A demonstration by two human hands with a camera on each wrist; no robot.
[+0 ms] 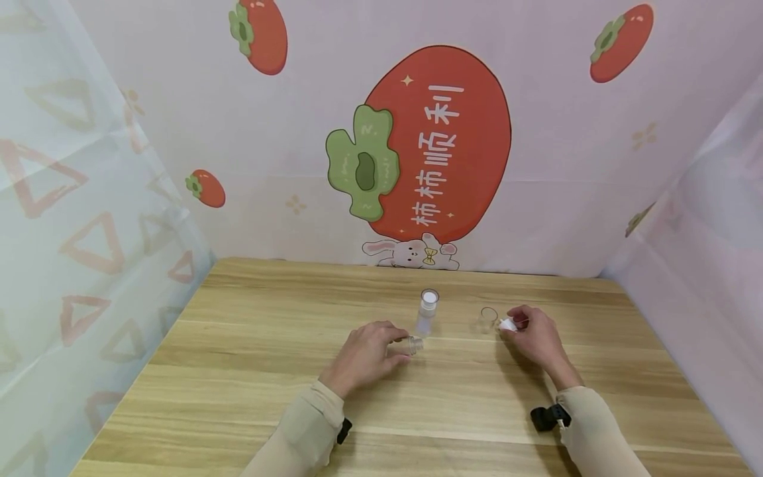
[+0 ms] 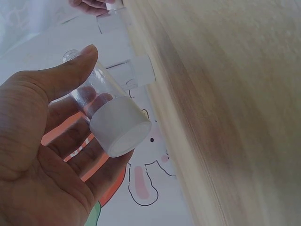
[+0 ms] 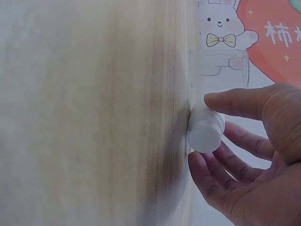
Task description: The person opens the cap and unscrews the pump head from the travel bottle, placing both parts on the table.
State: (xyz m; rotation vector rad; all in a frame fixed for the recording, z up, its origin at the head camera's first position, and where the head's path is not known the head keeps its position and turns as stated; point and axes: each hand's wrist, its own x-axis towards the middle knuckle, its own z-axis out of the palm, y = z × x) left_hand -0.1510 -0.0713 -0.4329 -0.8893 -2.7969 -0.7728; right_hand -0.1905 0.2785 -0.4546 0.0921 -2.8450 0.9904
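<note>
In the head view my left hand [image 1: 366,354] holds a small clear bottle [image 1: 416,344], tilted, with its open threaded neck pointing away. The left wrist view shows its white base [image 2: 120,129] turned toward the camera, thumb on one side and fingers on the other. My right hand [image 1: 536,338] pinches a white pump head [image 3: 206,131] between thumb and fingers, low over the tabletop. Just left of that hand stands a clear cap [image 1: 489,317]. Between the hands, farther back, a second bottle [image 1: 426,313] stands upright with a clear cap over its white top.
The wood-grain table [image 1: 250,371] carries all these things. Behind it hangs a cloth backdrop [image 1: 536,218] with persimmon and rabbit prints, and printed cloth walls [image 1: 77,172] close in both sides. Dark straps with wrist cameras [image 1: 551,417] sit on the cuffs.
</note>
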